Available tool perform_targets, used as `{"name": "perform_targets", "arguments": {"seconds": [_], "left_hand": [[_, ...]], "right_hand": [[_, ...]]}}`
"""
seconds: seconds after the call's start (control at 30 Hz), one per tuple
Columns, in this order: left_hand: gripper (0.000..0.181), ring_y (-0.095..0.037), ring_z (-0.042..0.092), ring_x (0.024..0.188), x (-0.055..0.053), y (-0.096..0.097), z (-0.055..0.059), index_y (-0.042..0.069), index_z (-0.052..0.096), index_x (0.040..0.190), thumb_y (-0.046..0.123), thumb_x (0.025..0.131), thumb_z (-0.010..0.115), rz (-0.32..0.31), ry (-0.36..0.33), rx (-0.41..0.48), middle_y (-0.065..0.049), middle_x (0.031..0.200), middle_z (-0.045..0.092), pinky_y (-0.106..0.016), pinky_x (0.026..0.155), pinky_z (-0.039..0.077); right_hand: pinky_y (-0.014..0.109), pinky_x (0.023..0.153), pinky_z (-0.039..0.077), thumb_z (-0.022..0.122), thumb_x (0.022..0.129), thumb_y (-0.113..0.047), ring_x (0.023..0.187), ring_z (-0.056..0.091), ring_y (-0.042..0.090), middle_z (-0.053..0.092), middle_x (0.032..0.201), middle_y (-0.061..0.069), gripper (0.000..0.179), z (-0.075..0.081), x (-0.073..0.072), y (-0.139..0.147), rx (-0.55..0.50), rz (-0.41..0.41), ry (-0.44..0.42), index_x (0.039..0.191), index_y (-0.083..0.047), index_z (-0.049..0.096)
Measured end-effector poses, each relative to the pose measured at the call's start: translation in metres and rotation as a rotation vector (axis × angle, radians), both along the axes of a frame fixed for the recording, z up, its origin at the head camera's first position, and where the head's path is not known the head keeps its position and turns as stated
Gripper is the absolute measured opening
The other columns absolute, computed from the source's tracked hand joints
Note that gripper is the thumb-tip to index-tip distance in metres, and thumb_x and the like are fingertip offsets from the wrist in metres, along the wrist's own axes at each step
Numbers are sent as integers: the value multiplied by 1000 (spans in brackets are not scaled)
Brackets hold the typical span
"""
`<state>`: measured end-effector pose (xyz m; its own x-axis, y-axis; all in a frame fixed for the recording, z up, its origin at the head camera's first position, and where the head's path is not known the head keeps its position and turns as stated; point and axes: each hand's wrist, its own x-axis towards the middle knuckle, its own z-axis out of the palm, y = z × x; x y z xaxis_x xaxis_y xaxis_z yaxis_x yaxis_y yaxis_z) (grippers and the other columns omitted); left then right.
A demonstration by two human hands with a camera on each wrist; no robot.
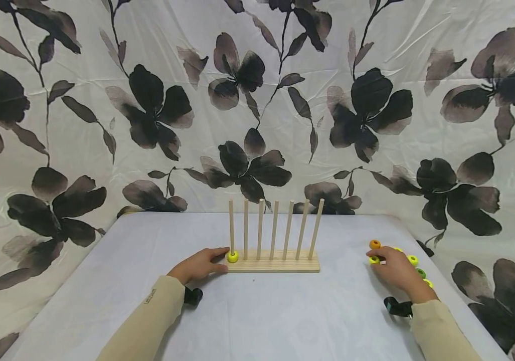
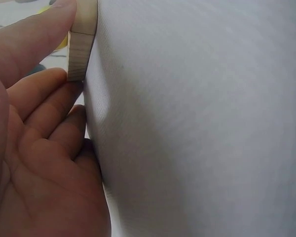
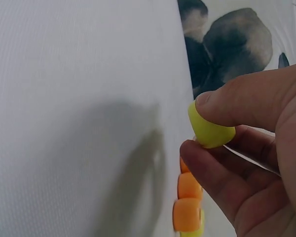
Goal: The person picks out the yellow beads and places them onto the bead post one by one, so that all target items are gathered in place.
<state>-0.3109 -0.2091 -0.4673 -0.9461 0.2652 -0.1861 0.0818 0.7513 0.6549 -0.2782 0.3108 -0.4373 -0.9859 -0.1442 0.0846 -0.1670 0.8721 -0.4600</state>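
Note:
A wooden peg stand (image 1: 273, 267) with several upright rods is on the white table. One yellow bead (image 1: 232, 257) sits at the foot of its leftmost rod. My left hand (image 1: 197, 265) holds the left end of the base, thumb at the front corner and fingers at the end; the left wrist view shows the base's wooden corner (image 2: 80, 57) between them. Over at the right, my right hand (image 1: 394, 271) pinches a yellow bead (image 3: 212, 129) between thumb and fingers, held above the table.
Around the right hand lie loose beads: an orange bead (image 1: 374, 244), a yellow bead (image 1: 412, 260) and a green bead (image 1: 420, 273) among them. In the right wrist view several orange beads (image 3: 187, 215) stand in a row. Behind the table hangs a flower-patterned cloth (image 1: 239, 100).

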Motion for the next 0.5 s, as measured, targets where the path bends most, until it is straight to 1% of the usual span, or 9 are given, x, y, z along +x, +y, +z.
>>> {"name": "perform_targets", "arguments": {"seconds": [0.27, 0.5], "left_hand": [[70, -35, 30, 145, -1, 1, 0, 23, 45, 146, 39, 84, 73, -8, 10, 2, -8, 154, 40, -57, 117, 25], [70, -36, 30, 145, 0, 2, 0, 23, 46, 146, 39, 84, 73, 0, 7, -2, -9, 154, 41, -57, 117, 25]], "right_hand": [[52, 90, 52, 64, 87, -7, 109, 62, 38, 66, 117, 16, 29, 5, 3, -10, -22, 30, 24, 115, -6, 68], [47, 89, 55, 64, 88, -5, 110, 62, 35, 68, 116, 13, 27, 7, 3, -19, -41, 46, 24, 114, -6, 69]]}}
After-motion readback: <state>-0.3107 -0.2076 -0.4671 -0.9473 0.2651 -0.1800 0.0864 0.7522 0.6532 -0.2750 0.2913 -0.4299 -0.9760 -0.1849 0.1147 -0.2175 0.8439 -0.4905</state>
